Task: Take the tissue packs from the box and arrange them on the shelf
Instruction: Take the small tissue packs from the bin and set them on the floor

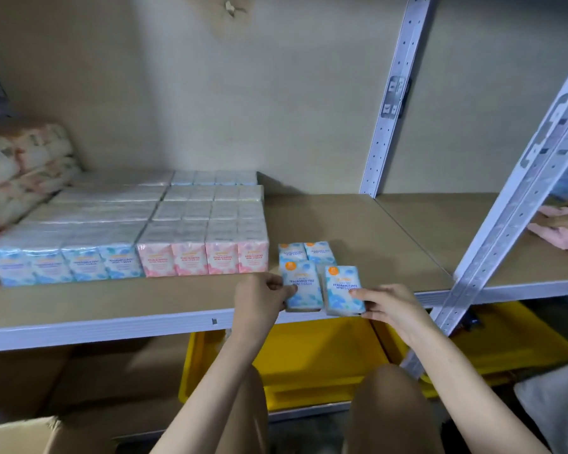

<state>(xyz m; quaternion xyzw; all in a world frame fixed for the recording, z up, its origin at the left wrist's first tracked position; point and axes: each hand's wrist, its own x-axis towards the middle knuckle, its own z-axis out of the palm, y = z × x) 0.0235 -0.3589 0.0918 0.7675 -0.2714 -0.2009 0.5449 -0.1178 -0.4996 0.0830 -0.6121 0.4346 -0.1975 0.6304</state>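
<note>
Beige wall panels backed a metal-framed shelf (358, 224) with a bare board surface and grey-white perforated uprights (389, 93). On the left part of the board stood a tidy block of tissue packs: a front row of blue packs (66, 265) side by side, touching a row of pink packs (204, 260) to their right, with more rows behind them running to the back. Soft patterned bundles (23, 172) were stacked at the far left against the wall.

Just right of the pink row, near the front edge, four loose blue packs lay flat. Two small ones (305, 252) sat behind, touching each other. In front of them the left hand (263, 298) had its thumb and fingers closed on the left edge of one pack (300, 286), which rested on the board. The right hand (387, 306) gripped the lower right corner of the neighbouring pack (343, 290), thumb on its face, fingers curled beneath at the shelf edge. These two packs lay just beside each other, a narrow gap between them.

Below the shelf sat a yellow bin (309, 355), and a second yellow bin (505, 342) to its right. A cardboard box (17, 435) flap showed at the lower left corner. Pink cloth (561, 231) lay on the adjoining shelf at the right
</note>
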